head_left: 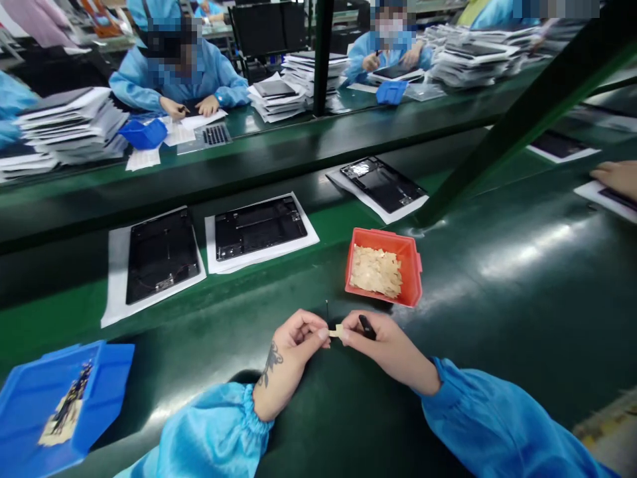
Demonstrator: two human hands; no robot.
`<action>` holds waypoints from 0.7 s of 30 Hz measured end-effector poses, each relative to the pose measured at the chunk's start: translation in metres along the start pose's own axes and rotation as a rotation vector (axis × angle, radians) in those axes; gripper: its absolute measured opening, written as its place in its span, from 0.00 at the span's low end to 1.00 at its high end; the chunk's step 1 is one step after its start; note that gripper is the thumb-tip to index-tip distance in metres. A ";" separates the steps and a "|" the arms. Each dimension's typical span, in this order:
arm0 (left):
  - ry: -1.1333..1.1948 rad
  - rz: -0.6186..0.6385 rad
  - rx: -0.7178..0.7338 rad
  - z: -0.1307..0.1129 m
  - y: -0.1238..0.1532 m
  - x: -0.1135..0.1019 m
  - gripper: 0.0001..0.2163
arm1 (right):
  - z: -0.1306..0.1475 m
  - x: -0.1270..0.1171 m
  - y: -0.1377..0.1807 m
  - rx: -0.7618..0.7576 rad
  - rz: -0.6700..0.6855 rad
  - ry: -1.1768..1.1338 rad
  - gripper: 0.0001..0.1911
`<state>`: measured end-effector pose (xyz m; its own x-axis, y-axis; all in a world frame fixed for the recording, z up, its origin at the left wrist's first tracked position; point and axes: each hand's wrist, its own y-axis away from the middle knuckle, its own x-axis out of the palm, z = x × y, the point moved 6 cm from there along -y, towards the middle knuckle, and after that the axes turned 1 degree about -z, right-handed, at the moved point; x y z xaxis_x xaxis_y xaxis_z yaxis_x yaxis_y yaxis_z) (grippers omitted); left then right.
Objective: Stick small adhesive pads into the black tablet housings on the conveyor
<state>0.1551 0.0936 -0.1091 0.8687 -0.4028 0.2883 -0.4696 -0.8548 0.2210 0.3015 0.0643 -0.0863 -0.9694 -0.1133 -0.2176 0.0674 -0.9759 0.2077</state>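
Observation:
My left hand (297, 342) and my right hand (378, 342) meet over the dark green bench, both pinching one small beige sticker (338, 330) between their fingertips. My right hand also grips a thin black tool (367, 326). Just beyond the hands stands an orange bin (411, 275) filled with several beige stickers (375, 269). Both forearms wear light blue sleeves.
A blue tray (30, 405) with small parts lies at the near left. Black tablet shells on white sheets (160, 255) (259, 227) (382, 184) sit on the conveyor. A slanted green post (517, 113) crosses at right. Co-workers in blue sit across; another person's hand (617, 178) shows at far right.

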 end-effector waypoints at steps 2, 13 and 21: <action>-0.010 0.011 -0.006 0.002 -0.009 0.006 0.04 | -0.003 -0.007 0.000 0.003 -0.025 -0.011 0.09; 0.103 0.064 -0.142 0.031 -0.022 0.013 0.07 | -0.015 -0.010 -0.002 -0.019 -0.089 0.123 0.10; 0.096 0.108 -0.126 0.022 -0.019 0.018 0.07 | -0.012 -0.011 -0.003 -0.018 -0.087 0.076 0.10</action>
<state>0.1831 0.0949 -0.1284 0.7958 -0.4521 0.4030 -0.5809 -0.7580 0.2967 0.3147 0.0659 -0.0960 -0.9511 -0.0411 -0.3061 -0.0115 -0.9857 0.1681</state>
